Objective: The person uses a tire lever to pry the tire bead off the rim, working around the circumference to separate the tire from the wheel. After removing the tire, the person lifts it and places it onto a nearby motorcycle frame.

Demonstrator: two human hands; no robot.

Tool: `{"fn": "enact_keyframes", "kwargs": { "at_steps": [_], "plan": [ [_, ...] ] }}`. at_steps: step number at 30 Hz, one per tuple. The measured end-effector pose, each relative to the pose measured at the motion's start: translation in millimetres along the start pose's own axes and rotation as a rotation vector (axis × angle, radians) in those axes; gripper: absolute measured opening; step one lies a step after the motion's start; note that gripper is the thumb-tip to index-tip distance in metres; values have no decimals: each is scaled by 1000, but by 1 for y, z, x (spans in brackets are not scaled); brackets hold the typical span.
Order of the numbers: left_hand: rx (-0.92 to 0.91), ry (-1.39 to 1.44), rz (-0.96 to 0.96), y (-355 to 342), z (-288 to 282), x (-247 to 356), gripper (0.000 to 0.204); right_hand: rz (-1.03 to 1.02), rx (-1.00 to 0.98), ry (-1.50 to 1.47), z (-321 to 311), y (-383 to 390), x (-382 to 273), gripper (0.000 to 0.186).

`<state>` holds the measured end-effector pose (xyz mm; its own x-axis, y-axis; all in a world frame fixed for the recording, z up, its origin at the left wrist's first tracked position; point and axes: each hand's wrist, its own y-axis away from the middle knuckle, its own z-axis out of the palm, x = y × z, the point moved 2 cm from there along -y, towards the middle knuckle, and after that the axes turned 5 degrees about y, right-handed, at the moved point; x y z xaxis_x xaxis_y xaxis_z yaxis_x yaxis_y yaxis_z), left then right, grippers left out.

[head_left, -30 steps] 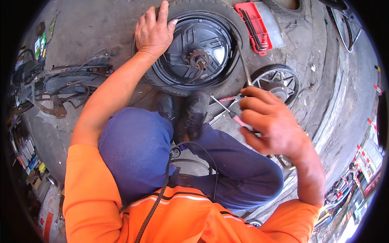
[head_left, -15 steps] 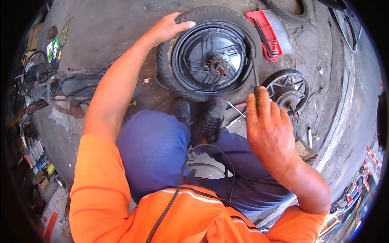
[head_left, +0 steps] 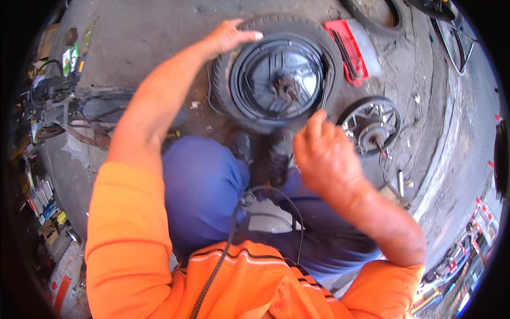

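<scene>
A black hub motor wheel (head_left: 281, 80) lies in its tire (head_left: 223, 101) on the floor in front of my feet. My left hand (head_left: 231, 37) grips the tire's upper-left edge, thumb lying along its top. My right hand (head_left: 326, 154), blurred by motion, is closed around the handle of a metal lever (head_left: 324, 95), whose far part runs up along the gap between rim and tire on the right side.
A red case of hex keys (head_left: 345, 53) and a spare tire (head_left: 372, 16) lie beyond. A spoked hub wheel (head_left: 374, 127) is to the right. A dark vehicle frame (head_left: 90, 122) lies left. My knee, shoes and a cord are below.
My right hand first rose onto the lever, then moved left and slightly down with it. The lever now stands more upright, tilting leftward at its near end. My left hand stays on the tire.
</scene>
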<state>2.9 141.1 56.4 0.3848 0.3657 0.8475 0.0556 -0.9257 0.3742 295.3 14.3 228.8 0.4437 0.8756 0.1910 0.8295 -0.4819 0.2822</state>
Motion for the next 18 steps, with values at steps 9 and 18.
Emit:
{"fn": "enact_keyframes", "kwargs": {
  "at_steps": [9, 18],
  "plan": [
    [-28, 25, 41, 2, 2, -6, 79, -102, 145, -399, 6, 62, 118, 55],
    [42, 1, 58, 15, 3, -6, 75, -42, 165, -277, 16, 79, 153, 51]
  ]
}}
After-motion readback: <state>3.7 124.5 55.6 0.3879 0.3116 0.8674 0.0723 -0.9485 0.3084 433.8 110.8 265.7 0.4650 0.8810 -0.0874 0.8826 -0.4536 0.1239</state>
